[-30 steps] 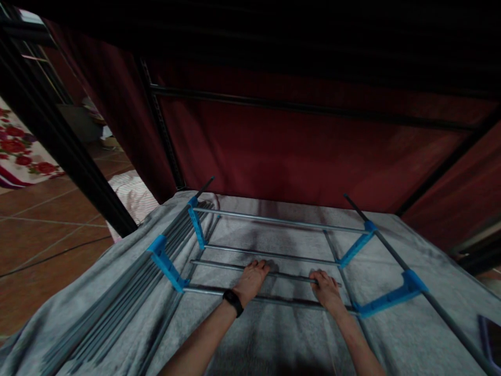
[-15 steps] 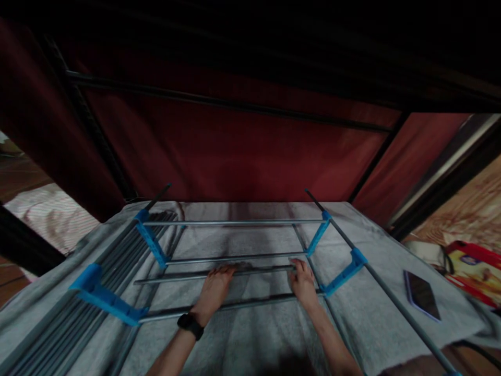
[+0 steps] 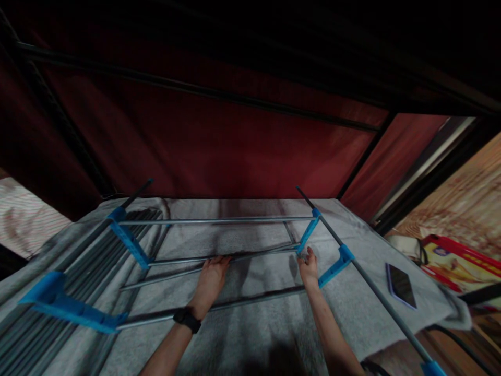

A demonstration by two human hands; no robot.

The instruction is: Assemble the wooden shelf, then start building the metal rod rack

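My left hand point(image 3: 212, 277), with a black watch point(image 3: 188, 319) at its wrist, is closed over the middle of a loose grey metal tube point(image 3: 164, 278). The tube slants up to the right and crosses a fixed crossbar of the frame. My right hand point(image 3: 309, 269) has its fingers apart, just below the lower end of the far right blue plastic bracket point(image 3: 309, 233). Beside that hand is the near right blue bracket point(image 3: 335, 269). On the left, a far blue bracket point(image 3: 130, 241) and a near blue bracket point(image 3: 74, 308) carry the crossbars.
Several grey tubes point(image 3: 90, 271) lie bundled at the left on a grey cloth point(image 3: 266, 334). A phone point(image 3: 401, 285) rests on the cloth at the right, near a red and yellow package point(image 3: 457, 261). Red fabric point(image 3: 235, 151) hangs behind.
The loose tube's right end has swung away from me to the far right bracket, so it now slants. My right hand has let go of that end. The view has shifted right.
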